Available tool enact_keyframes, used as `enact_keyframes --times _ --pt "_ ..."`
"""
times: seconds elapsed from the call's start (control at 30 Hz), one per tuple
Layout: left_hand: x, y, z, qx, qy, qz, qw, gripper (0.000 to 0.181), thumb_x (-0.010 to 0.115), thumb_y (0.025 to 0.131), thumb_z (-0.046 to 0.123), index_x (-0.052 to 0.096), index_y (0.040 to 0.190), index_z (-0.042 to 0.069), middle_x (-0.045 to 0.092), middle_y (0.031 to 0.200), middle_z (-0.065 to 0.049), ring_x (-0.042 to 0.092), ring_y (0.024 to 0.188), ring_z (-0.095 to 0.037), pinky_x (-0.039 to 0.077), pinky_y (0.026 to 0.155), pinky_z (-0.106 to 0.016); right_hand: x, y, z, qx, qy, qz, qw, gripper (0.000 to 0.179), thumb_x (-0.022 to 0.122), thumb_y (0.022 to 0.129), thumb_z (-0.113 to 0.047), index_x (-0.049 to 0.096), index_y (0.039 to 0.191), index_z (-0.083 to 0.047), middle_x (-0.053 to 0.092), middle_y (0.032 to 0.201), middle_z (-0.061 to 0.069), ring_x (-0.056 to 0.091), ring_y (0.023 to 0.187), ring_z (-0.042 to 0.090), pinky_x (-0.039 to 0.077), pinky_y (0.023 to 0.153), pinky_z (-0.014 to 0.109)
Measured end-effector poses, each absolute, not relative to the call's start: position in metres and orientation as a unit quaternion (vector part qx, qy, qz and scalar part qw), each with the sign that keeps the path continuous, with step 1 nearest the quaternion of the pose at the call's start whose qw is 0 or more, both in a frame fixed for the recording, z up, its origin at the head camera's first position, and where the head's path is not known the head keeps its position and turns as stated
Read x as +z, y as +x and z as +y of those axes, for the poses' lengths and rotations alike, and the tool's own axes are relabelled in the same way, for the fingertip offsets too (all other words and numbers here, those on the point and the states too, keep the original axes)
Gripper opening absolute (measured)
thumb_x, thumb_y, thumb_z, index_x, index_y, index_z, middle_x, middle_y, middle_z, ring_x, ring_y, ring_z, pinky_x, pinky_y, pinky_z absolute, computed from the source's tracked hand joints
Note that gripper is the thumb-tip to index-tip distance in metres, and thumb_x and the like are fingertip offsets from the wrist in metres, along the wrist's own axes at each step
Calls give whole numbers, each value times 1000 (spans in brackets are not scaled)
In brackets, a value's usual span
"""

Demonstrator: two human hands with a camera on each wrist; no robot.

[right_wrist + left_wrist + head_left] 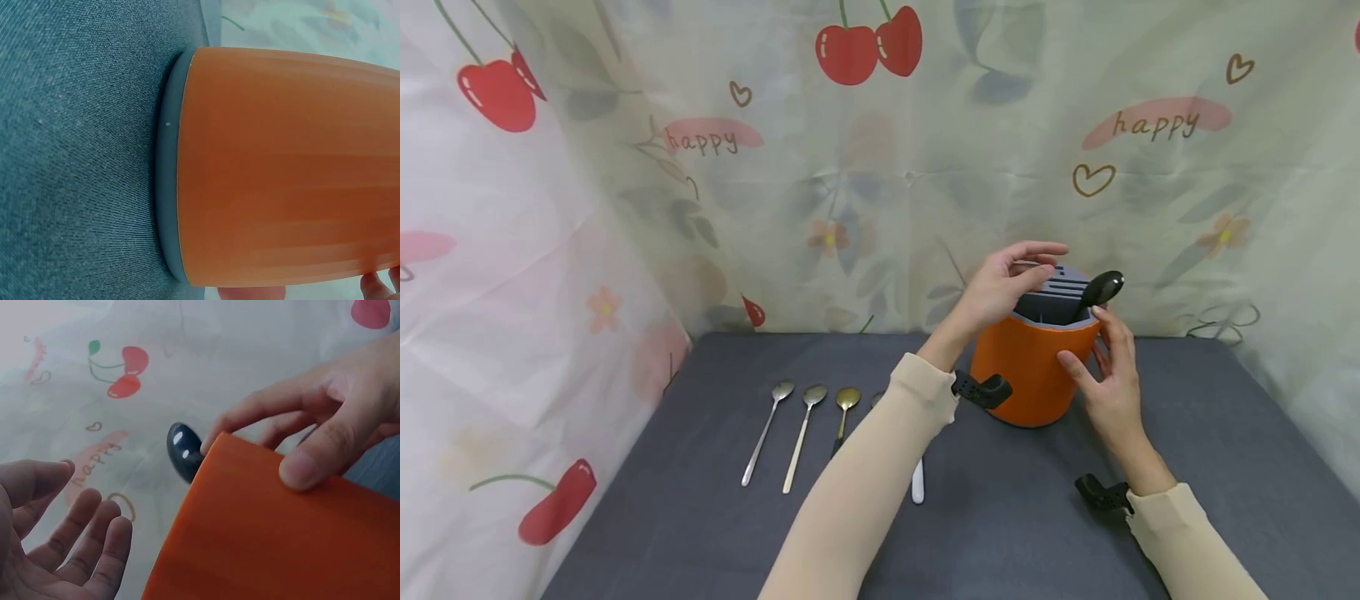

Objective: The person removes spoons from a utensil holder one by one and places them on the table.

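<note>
An orange utensil holder [1028, 371] with a grey slotted top [1063, 286] stands upright on the table. A black spoon [1103, 288] sits in its right side, bowl up, its handle hidden inside. Over the slotted top hovers my left hand [1009, 279], fingers loosely bent and holding nothing. In the left wrist view, the fingers of that left hand [78, 540] are spread apart from the holder. My right hand [1112, 392] holds the holder's right side near the rim, thumb on the front. Orange wall [287, 169] fills much of the right wrist view.
Left of the holder, several spoons lie in a row on the dark grey table [692, 517], among them a silver spoon [767, 433] and a gold-bowled spoon [847, 398]. My left forearm covers part of the row. A patterned curtain [880, 208] rises behind.
</note>
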State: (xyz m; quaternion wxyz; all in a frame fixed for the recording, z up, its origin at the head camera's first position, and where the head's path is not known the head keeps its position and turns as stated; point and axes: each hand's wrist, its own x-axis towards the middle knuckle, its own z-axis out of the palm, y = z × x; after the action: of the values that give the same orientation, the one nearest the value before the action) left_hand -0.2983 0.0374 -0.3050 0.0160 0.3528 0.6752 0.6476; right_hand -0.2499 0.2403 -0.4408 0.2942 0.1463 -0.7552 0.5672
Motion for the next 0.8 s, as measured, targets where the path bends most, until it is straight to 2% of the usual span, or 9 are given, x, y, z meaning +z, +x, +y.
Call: enact_keyframes --times 0.23,0.33,0.53,0.7,0.77,0.8 --pt "-308 -297 57 627 360 691 16 34 57 108 10 62 141 3 63 134 -16 63 114 -10 50 98 -18 -443 -252 242 565 149 -756 295 76 73 94 5 40 160 -16 32 163 -1 34 149 22 27 124 54" --pt "-308 -298 70 621 360 696 19 36 57 108 12 61 144 5 62 139 -13 62 117 -8 49 99 -18 -442 -251 243 564 144 -756 300 75 72 95 5 41 160 -15 33 163 0 35 148 22 27 125 53" --pt "-303 -299 94 590 340 732 30 44 61 108 21 56 151 16 57 149 2 54 131 -4 45 104 -17 -432 -243 238 560 137 -761 298 73 70 96 6 40 160 -13 33 162 4 33 150 24 25 124 56" --pt "-303 -300 104 527 337 779 38 49 57 110 29 47 158 24 48 157 7 49 139 -7 43 107 -20 -431 -242 236 558 128 -766 291 74 69 96 7 39 160 -13 33 161 2 32 151 27 24 124 57" --pt "-304 -300 105 498 338 797 42 49 54 111 29 45 159 26 48 158 7 52 135 -7 45 104 -19 -431 -242 236 557 127 -768 290 74 70 96 6 39 160 -14 33 161 1 31 152 27 24 125 56" --pt "-305 -300 106 488 339 803 45 48 53 111 28 45 159 26 52 154 7 55 130 -5 47 99 -18 -432 -242 236 558 127 -767 290 74 69 96 6 39 161 -15 33 161 1 31 152 27 24 124 57"
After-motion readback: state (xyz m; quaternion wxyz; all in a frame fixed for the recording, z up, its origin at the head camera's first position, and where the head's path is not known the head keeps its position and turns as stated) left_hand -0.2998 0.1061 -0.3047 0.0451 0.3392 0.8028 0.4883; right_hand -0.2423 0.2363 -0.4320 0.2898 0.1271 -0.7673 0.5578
